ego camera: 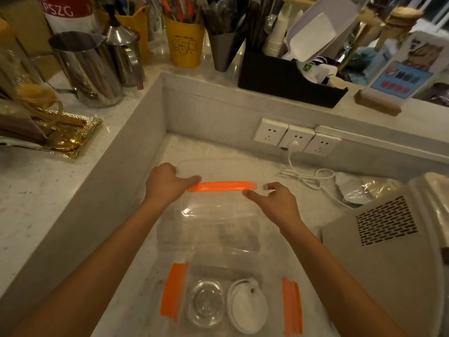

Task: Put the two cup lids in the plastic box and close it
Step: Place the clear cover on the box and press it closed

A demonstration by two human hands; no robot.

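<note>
In the lower middle of the frame the box (218, 271) holds both lids: a clear lid (206, 303) and a white lid (247, 305) side by side. The left hand (165, 183) and right hand (274, 200) pinch the far corners of the cover (213, 224) at its orange clip (222, 186), in the centre. The cover looks light, thin and bendy, so holding both corners seems best.

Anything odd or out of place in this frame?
Nothing stands out. Clear lid and white lid sit side by side in the plastic box; both hands hold its cover by the orange clip.
</note>
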